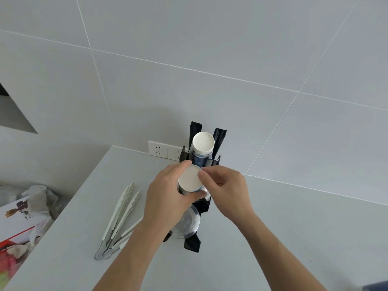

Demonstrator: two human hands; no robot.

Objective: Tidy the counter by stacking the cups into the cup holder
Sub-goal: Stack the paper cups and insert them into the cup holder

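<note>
Two hands at the cup holder on a pale grey bench

The bench [273, 227] meets a wall of large pale tiles [210, 49], with a double wall socket [165, 151] just behind the black cup holder [218, 141], which stands near the back edge. A stack of paper cups [203, 143] sits upside down in the holder's rear slot. The left hand [168, 198] has its grip curled round another upturned cup [189, 181] at the front slot, while the right hand [226, 190] pinches that cup's rim (thumb and forefinger only). A clear lid [188, 225] lies low at the holder's front, partly hidden by the left wrist. White tongs [119, 217] lie left of the holder, and a printed box [14, 234] with crumpled cloth [39, 198] sits off the bench's left edge.
</note>
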